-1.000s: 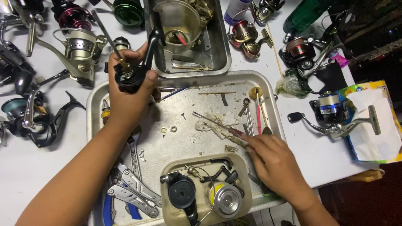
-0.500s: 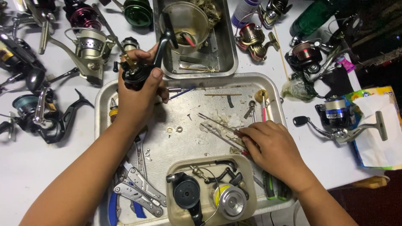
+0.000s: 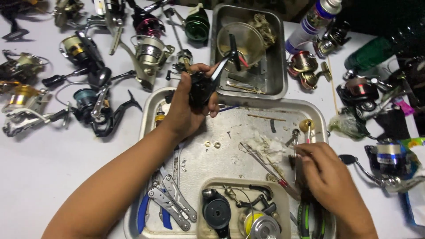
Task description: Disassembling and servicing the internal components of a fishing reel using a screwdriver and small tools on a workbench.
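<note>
I see my left hand (image 3: 188,110) up at the top edge of the big metal tray (image 3: 248,110). Its fingers are wrapped tight round a black reel body (image 3: 201,86), w/ the thumb on the near side. The reel's black handle (image 3: 230,55) sticks up and to the right, over the smaller steel pan (image 3: 276,53) behind the tray.

My right hand (image 3: 325,181) is low on the right side of the tray. Its fingers are bent and close together, tips down by some small metal bits (image 3: 294,137) and a thin red tool (image 3: 307,132). I can't tell if they pinch anything; it's too small to see.

Between the hands lie tweezers (image 3: 261,159) on a white scrap of tissue (image 3: 265,146). Two little rings (image 3: 212,144) sit near the left wrist. Folding pliers (image 3: 170,199) lie bottom left. A tan dish (image 3: 241,210) holds reel parts. Lots of other reels (image 3: 93,106) sit on the white table (image 3: 40,168), left & right.
</note>
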